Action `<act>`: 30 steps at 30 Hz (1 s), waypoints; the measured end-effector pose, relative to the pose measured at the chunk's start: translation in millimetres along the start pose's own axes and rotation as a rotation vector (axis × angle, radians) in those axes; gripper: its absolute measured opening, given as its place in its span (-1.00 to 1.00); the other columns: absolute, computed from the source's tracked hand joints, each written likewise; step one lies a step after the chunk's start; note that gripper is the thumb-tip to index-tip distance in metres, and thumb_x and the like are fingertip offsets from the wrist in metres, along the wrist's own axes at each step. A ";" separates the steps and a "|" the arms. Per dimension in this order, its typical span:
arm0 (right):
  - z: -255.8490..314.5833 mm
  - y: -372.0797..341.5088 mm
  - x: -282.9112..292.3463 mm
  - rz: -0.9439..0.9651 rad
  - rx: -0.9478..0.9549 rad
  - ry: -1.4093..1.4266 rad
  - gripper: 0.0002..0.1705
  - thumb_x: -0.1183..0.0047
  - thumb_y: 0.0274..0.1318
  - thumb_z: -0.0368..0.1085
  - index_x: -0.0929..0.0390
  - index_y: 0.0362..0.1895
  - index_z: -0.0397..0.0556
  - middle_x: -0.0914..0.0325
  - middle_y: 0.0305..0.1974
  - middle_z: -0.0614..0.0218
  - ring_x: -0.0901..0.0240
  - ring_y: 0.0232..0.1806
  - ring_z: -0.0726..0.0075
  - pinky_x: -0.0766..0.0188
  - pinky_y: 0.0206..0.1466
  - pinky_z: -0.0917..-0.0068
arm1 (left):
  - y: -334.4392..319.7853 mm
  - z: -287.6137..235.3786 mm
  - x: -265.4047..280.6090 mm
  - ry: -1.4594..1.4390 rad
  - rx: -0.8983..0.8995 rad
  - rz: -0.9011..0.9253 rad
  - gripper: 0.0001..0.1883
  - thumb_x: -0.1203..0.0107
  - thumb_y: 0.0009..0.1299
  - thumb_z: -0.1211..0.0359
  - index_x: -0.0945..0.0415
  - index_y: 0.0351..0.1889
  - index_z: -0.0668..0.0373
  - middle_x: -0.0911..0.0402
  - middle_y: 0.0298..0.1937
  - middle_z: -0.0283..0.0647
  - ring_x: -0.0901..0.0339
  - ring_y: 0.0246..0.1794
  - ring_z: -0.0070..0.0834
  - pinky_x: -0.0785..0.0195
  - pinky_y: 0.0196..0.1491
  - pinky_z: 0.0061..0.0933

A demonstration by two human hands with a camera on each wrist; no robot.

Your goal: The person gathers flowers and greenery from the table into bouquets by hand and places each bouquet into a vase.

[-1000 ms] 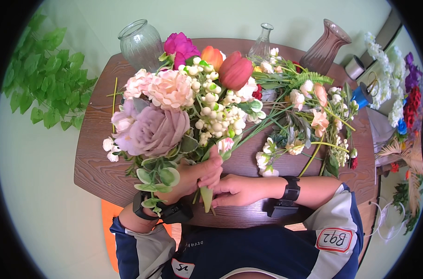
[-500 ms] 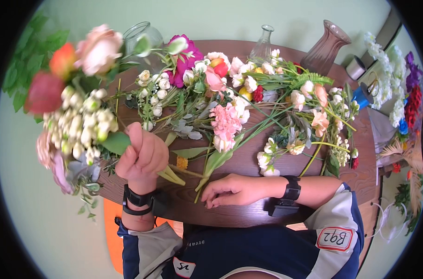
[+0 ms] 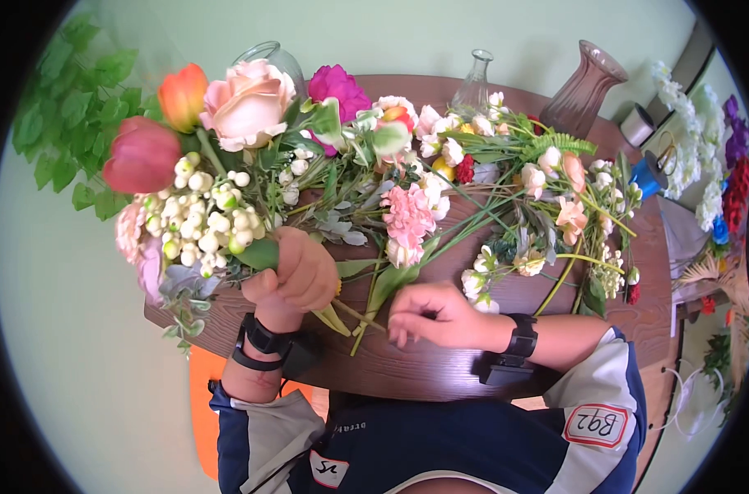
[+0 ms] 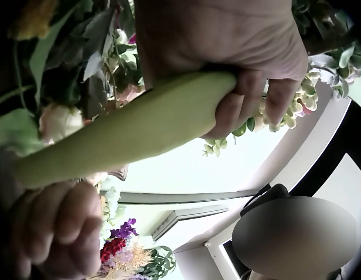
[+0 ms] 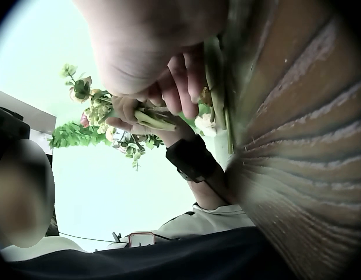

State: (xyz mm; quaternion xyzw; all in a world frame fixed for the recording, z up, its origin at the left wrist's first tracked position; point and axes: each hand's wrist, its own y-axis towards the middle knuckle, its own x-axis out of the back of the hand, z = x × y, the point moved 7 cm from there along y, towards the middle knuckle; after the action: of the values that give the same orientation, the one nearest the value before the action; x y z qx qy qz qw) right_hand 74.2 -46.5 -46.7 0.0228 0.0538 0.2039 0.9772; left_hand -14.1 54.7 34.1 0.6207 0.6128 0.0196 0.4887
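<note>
My left hand (image 3: pixel 296 272) grips the stems of a bouquet of flowers over the table's left side. The bouquet carries a red tulip (image 3: pixel 144 154), an orange tulip (image 3: pixel 182 97), a pale pink rose (image 3: pixel 244 104) and white berries (image 3: pixel 206 218). Out below the fist runs a broad green stem (image 4: pixel 139 125), large in the left wrist view. A thin brown stem (image 3: pixel 360 315) reaches toward my right hand (image 3: pixel 440 317), which rests near the front edge, fingers loosely curled. Between those fingers (image 5: pixel 177 87) nothing shows in the right wrist view.
Loose flowers lie across the table (image 3: pixel 465 362), among them a pink hydrangea (image 3: pixel 409 212) and a magenta bloom (image 3: pixel 339 92). At the back stand a round glass vase (image 3: pixel 276 59), a small clear vase (image 3: pixel 473 78) and a purplish vase (image 3: pixel 583 86). Leafy greenery (image 3: pixel 78 115) hangs left.
My left hand has swung the bouquet out to the left, turning it over, then brought it slightly back right. My right hand has moved away from the bouquet's stems and stays near the front edge.
</note>
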 end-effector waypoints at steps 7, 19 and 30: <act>-5.3 6.0 -7.3 0.071 0.022 -0.084 -0.63 -0.16 0.02 -0.22 -0.38 -0.15 -0.16 -0.48 -0.51 0.41 -0.36 -0.56 0.62 -0.29 -0.48 0.62 | -5.5 35.1 5.7 0.184 0.092 -0.292 -0.69 -0.03 0.35 0.26 -0.14 -0.55 0.08 -0.16 -0.81 -0.48 -0.08 -0.88 -0.72 -0.10 -0.72 -0.63; -6.1 7.7 -3.3 0.054 -0.009 -0.174 -0.88 0.12 0.19 -0.32 -0.37 -0.23 -0.08 -0.37 -0.62 0.42 -0.32 -0.62 0.52 -0.27 -0.48 0.56 | -6.7 56.6 -1.9 0.336 0.160 -0.261 -0.71 -0.04 0.34 0.29 -0.14 -0.50 0.06 -0.22 -0.66 -0.41 -0.18 -0.71 -0.61 -0.17 -0.50 -0.48; -1.2 7.1 -4.6 0.077 -0.013 -0.207 -0.83 0.17 0.24 -0.25 -0.37 -0.20 -0.07 -0.39 -0.56 0.37 -0.35 -0.53 0.49 -0.31 -0.38 0.51 | -8.4 50.8 -10.5 0.430 0.231 -0.265 -0.72 -0.02 0.35 0.33 -0.13 -0.51 0.09 -0.22 -0.65 -0.40 -0.17 -0.70 -0.60 -0.17 -0.46 -0.45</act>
State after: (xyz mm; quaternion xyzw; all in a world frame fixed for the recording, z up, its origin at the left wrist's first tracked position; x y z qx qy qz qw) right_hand 67.1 -41.8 -47.0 0.0396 -0.0493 0.2380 0.9692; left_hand 8.7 15.0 8.3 0.5683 0.7764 0.0166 0.2718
